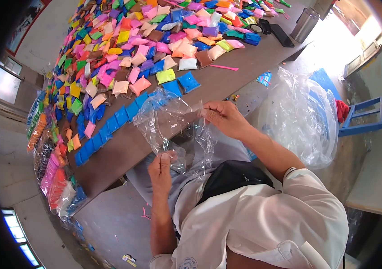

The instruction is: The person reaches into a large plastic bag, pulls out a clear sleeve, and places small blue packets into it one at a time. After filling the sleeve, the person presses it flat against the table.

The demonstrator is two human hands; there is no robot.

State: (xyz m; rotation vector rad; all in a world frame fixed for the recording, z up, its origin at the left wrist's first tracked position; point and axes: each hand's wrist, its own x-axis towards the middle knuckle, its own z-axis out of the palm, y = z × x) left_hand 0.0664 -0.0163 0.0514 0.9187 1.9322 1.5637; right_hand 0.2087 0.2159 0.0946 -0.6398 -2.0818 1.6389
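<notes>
Between my two hands a clear plastic bag (173, 119) hangs above my lap at the table's front edge. My left hand (160, 171) pinches its lower left side. Higher up, my right hand (223, 117) grips the bag's right edge with thumb and fingers. Behind the bag, a row of blue packets (110, 125) lies along the table's front. Two more blue packets, one of them (188, 82) fully in view, lie by the row's right end. The bag partly covers some packets.
A large heap of small coloured packets (123, 58) spreads over the brown table (227, 83). A phone (282, 35) and a steel flask (305, 25) stand at the far right. A big clear bag (298, 121) sits beside a blue stool (363, 117).
</notes>
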